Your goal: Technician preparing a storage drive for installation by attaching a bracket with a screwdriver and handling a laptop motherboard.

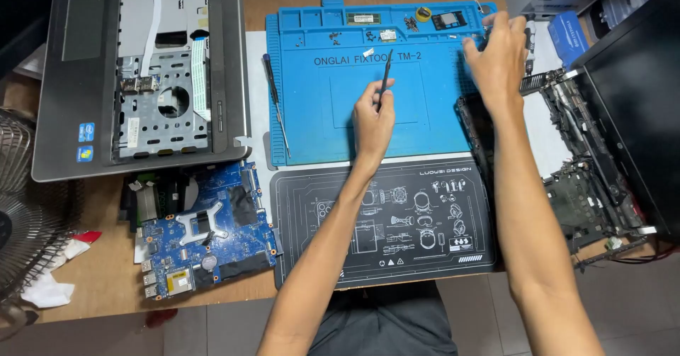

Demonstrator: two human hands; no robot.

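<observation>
my left hand (373,119) pinches a thin black pointed tool (385,80) upright over the blue silicone repair mat (319,115), ready to work; my right hand (498,55) reaches with spread fingers, holding nothing, to the mat's right edge.

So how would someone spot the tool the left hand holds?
Find the blue mat at the top middle of the desk. Over its centre the left hand pinches a thin black stick pointing up. Unlike the screwdriver lying on the mat's left edge, it is short and raised.
</observation>
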